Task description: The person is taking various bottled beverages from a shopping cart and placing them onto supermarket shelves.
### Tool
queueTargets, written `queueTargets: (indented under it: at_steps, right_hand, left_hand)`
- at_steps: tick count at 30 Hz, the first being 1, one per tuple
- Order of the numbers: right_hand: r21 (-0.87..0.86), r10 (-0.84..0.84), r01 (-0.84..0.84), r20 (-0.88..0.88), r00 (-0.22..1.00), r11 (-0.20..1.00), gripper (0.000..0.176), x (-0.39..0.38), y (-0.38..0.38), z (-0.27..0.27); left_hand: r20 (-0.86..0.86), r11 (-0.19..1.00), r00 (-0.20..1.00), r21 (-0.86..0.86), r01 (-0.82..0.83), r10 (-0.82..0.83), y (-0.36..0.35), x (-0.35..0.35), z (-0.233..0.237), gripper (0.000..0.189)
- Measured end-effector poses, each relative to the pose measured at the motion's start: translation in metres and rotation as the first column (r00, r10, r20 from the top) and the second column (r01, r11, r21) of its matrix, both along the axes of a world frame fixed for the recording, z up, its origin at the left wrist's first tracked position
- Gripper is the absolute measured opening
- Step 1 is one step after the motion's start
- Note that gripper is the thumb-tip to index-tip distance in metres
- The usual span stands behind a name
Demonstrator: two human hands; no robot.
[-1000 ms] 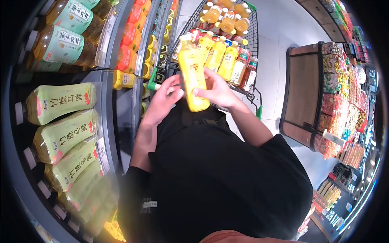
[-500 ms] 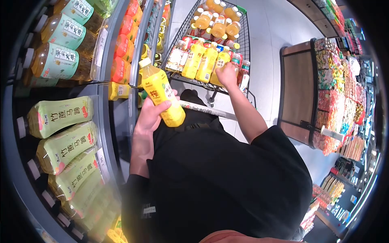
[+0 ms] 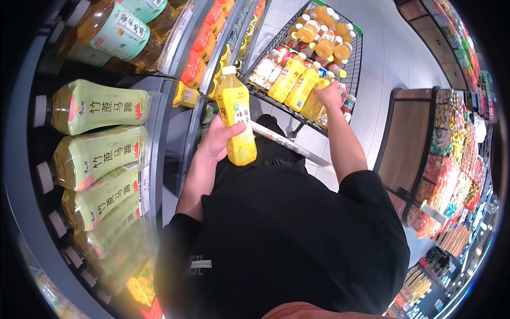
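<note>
My left hand (image 3: 215, 139) is closed around a yellow drink bottle (image 3: 234, 103) with a white cap, held upright and slightly tilted in front of my body. Inside the shopping cart (image 3: 362, 50), my right hand (image 3: 329, 97) grips the upper part of another yellow drink bottle (image 3: 312, 109), its cap hidden by my fingers. Two more yellow bottles, one of them this bottle (image 3: 287, 78), lean beside it at the cart's near end. Behind them lie several amber drink bottles (image 3: 325, 45) with pale caps.
Shelves on my left hold green-labelled bottles (image 3: 109, 106) and amber tea bottles (image 3: 119, 32). The cart's handle (image 3: 289, 143) crosses just ahead of my body. To the right stands a wooden display stand (image 3: 406, 141) beside heaps of colourful packaged goods (image 3: 451, 159).
My view has turned, so the cart and shelves appear farther right. The bottle in my left hand is more upright, its label turned. My right hand stays on the bottle in the cart.
</note>
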State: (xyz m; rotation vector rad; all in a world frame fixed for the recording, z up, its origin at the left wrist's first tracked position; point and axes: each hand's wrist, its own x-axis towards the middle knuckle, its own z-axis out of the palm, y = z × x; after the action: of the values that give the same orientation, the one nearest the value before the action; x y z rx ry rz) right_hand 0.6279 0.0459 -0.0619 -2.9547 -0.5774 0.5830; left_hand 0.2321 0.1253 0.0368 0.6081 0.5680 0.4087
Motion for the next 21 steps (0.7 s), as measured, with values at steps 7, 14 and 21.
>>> queueTargets:
  at_steps: [7,14,21]
  right_hand:
    - [0.374,0.035,0.007,-0.106,0.994,0.928,0.090,0.007,-0.024,-0.009]
    - [0.334,0.297,-0.325,0.134,0.946,0.885,0.086,-0.036,-0.026,0.058]
    - [0.497,0.691,-0.661,0.158,0.706,0.562,0.068,-0.107,0.008,0.190]
  left_hand:
    - [-0.258,0.834,0.933,0.547,-0.071,0.249,-0.003,-0.015,0.021,0.055]
    - [-0.372,0.523,0.817,0.846,0.103,0.440,-0.018,-0.066,0.056,0.065]
    - [-0.286,0.288,0.736,0.949,0.128,0.614,-0.024,-0.090,0.059,0.067]
